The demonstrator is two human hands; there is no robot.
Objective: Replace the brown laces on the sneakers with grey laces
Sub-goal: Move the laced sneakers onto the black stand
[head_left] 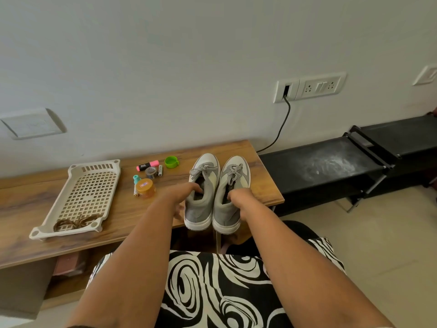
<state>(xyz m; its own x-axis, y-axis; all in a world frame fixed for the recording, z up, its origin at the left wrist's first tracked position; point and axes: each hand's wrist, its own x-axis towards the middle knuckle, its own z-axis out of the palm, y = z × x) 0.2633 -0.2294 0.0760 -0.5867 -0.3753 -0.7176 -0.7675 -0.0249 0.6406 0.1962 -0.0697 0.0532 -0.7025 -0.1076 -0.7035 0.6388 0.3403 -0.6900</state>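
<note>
Grey suede sneakers [216, 188], grey-laced, at centre frame: my left hand [183, 192] and right hand [241, 197] grip their collars; brown laces [75, 222] lie coiled in the perforated plastic tray [94, 183] at left.

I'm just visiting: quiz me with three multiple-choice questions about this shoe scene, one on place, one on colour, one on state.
1. Where do the brown laces lie?
A in the cream perforated plastic tray
B on the floor
C in the sneakers

2. What colour is the small plastic cap by the wall?
A red
B green
C blue

3. How are the grey-and-white sneakers laced?
A unlaced
B brown laces
C grey laces, tied

Answers: 1 A, they are coiled at the tray's near end. 2 B, it is bright green. 3 C, grey bows show; each hand, left and right, grips a collar.
</note>
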